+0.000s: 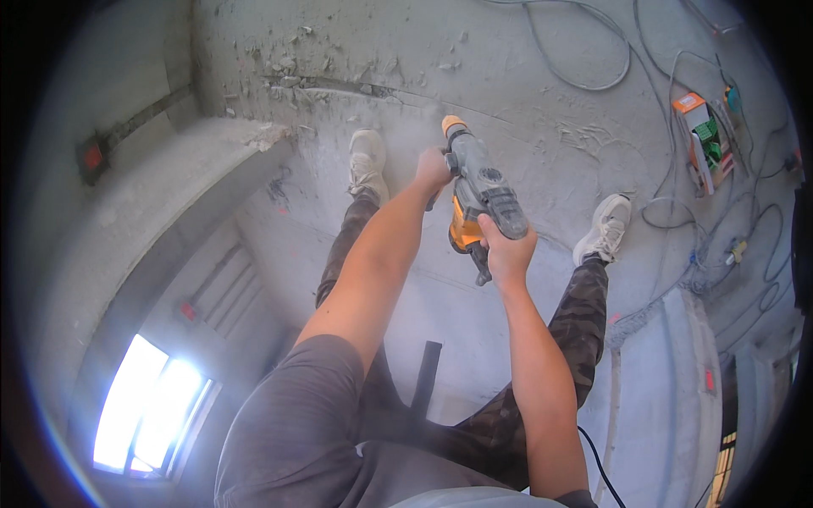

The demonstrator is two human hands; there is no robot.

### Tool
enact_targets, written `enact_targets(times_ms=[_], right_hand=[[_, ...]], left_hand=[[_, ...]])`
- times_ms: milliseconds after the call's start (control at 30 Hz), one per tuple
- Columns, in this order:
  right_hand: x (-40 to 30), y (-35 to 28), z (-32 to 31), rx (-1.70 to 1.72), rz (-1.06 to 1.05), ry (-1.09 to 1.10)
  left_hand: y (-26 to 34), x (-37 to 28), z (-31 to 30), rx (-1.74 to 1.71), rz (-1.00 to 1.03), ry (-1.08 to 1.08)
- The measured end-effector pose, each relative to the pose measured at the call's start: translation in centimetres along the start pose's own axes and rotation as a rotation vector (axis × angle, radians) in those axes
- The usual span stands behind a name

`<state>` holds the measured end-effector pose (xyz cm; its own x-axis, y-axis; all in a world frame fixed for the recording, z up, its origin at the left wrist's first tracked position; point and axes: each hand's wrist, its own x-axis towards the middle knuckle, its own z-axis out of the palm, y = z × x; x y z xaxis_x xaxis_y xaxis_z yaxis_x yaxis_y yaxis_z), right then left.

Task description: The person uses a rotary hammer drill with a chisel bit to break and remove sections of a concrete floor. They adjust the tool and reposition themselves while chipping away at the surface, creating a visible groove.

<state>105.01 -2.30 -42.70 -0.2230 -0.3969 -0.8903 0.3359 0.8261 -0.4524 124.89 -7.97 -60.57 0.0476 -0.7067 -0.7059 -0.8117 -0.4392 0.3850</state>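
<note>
An orange and grey rotary hammer (pixel 473 174) is held out in front of me, its nose aimed at the dusty concrete floor. My left hand (pixel 434 166) grips the side handle near the front. Around the rear handle, my right hand (pixel 510 251) is closed with the thumb along the near side. A long slot (pixel 330 87) runs through the concrete, with broken chips (pixel 289 80) around it. Dust hazes the area by the orange collar at the nose. Whether a bit touches the floor cannot be made out.
My shoes (pixel 367 162) stand either side of the tool. Loose cables (pixel 591 79) loop across the floor on the right. Beside them lies an open orange and white box (pixel 704 143) with green pieces inside. On the left are a concrete ledge (pixel 209 152) and a bright window (pixel 149 406).
</note>
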Motion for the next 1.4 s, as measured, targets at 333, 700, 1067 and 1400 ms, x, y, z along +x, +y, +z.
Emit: enact_targets(times_ms=[333, 700, 1067, 1400], right_hand=[[1.2, 3.6, -1.8, 0.039, -0.044, 0.032], [4.6, 2.7, -4.8, 0.141, -0.029, 0.011], [6.1, 0.2, -1.8, 0.069, 0.017, -0.077], [9.4, -13.3, 2.1, -0.612, -0.221, -0.145]], left_hand=[[-0.9, 0.2, 0.3, -0.226, -0.202, -0.138], [1.6, -1.0, 0.5, -0.568, -0.328, -0.236], [0.6, 0.9, -0.1, -0.480, -0.291, -0.063], [6.2, 2.6, -0.5, -1.063, -0.352, 0.059]])
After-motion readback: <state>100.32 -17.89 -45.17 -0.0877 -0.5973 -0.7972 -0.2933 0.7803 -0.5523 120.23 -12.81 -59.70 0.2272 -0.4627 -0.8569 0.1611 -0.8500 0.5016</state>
